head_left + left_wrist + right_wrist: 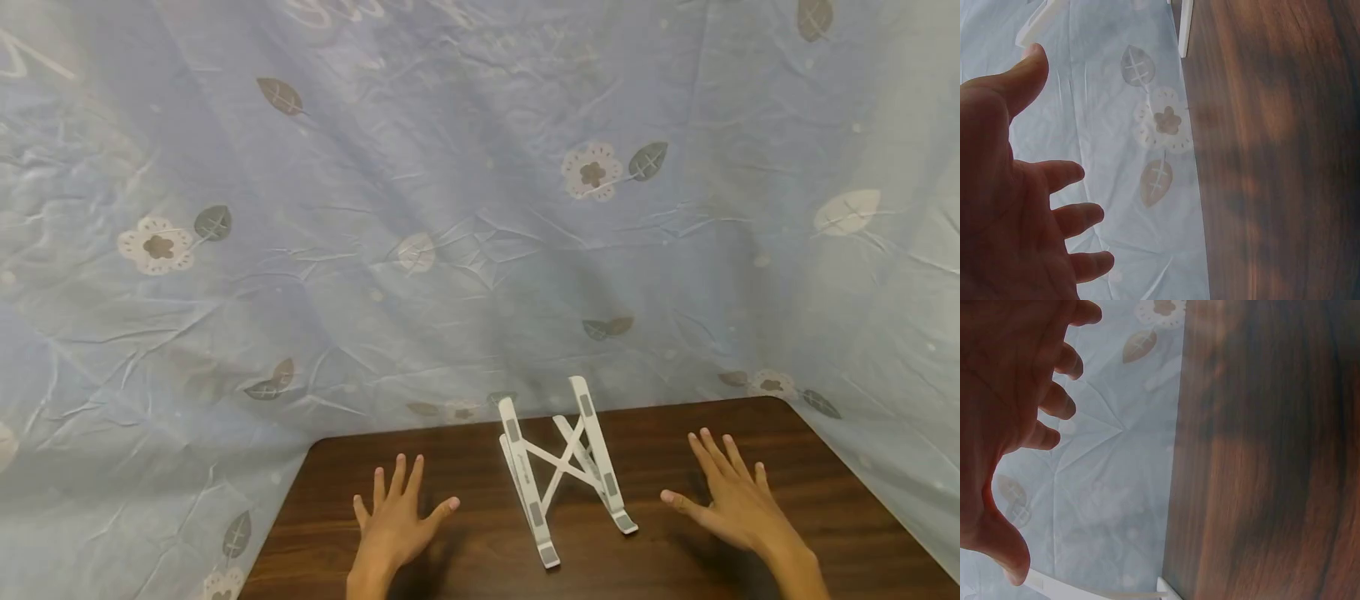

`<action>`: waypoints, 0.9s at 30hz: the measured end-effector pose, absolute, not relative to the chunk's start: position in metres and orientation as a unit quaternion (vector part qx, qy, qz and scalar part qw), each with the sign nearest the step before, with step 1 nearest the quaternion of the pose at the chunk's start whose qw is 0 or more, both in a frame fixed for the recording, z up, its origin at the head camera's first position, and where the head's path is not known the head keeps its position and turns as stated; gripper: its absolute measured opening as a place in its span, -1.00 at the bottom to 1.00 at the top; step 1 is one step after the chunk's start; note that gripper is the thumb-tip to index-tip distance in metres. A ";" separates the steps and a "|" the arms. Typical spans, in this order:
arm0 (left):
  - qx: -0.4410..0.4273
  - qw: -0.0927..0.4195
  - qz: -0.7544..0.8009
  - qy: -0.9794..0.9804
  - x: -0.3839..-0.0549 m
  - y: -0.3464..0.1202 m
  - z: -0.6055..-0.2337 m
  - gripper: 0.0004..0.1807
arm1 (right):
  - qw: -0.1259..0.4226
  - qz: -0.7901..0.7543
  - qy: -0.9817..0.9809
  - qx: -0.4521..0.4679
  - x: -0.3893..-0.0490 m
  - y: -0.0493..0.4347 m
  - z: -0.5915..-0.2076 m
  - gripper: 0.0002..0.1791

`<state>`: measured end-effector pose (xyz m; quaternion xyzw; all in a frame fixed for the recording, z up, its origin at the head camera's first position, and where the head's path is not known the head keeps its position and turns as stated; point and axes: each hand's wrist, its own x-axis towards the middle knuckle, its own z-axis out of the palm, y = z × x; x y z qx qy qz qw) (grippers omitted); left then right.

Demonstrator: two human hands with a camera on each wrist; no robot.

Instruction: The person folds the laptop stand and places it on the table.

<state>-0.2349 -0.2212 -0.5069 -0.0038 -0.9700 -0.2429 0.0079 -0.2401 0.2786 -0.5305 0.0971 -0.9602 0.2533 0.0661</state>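
A white folding laptop stand stands unfolded on the brown wooden table, its two arms joined by an X-shaped brace. Grey pads line the arms, and small lips turn up at the front ends. To its left, my left hand hovers over the table with fingers spread, holding nothing. My right hand is held the same way on the other side, apart from the stand. Only a bit of the laptop stand shows at the top of the left wrist view. In the right wrist view, part of the laptop stand appears along the bottom.
The dark wood-grain table has rounded far corners. Behind it and along both sides hangs a pale blue cloth printed with flowers and leaves, close to the table's edges.
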 end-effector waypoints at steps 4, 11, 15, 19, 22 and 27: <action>-0.004 0.008 -0.247 -0.969 -0.234 -0.217 -0.509 0.14 | 0.057 0.260 -0.959 0.101 -0.244 0.274 -0.533 0.20; -0.008 0.013 -0.262 -0.965 -0.237 -0.210 -0.509 0.11 | 0.051 0.268 -0.956 0.109 -0.250 0.263 -0.536 0.20; -0.009 0.017 -0.269 -0.963 -0.238 -0.207 -0.509 0.10 | 0.048 0.278 -0.952 0.117 -0.254 0.256 -0.538 0.19; -0.013 0.022 -0.271 -0.962 -0.240 -0.204 -0.508 0.11 | 0.044 0.288 -0.949 0.123 -0.258 0.249 -0.539 0.18; -0.016 0.024 -0.273 -0.962 -0.242 -0.201 -0.509 0.13 | 0.044 0.287 -0.949 0.122 -0.262 0.244 -0.539 0.18; -0.016 0.026 -0.278 -0.960 -0.243 -0.195 -0.512 0.11 | 0.046 0.284 -0.950 0.121 -0.265 0.237 -0.541 0.18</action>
